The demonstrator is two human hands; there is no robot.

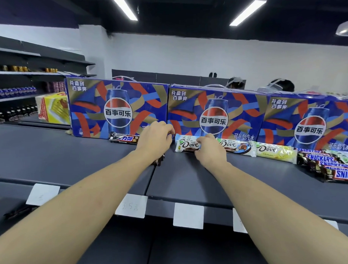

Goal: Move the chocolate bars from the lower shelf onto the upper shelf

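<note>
- Head view, the shelf: the upper shelf (69, 159) is a dark grey board carrying a row of blue cola cartons (116, 110) along the back, with chocolate bars lined up just in front of them.
- Head view, the bars: from the left lie a dark Snickers bar (124, 138), a white Dove bar (186, 146), a second Dove bar (238, 147), a pale yellow-green Dove bar (275, 153), and a loose stack of Snickers bars (329, 165) at the right.
- Head view, left hand: the left hand (154, 140) has its fingers curled over something dark; a dark wrapper end (159, 162) pokes out below the wrist, so it seems to grip a bar, though most of it is hidden.
- Head view, right hand: the right hand (210, 148) rests on the right end of the white Dove bar, with fingers bent and pinching it at the edge.
- Head view, lower shelf: only its dark front and white price tags (188, 215) show; whether any bars remain there I cannot tell.
- Handling, as a judgement: these bars look light and flat, with a glossy film wrapper that is likely slippery. The chocolate inside is stiff but could snap if bent.
- Where to hold: pinch across the width near the middle, or support both long edges, and avoid tugging the crimped wrapper ends, which may give way or slide.
</note>
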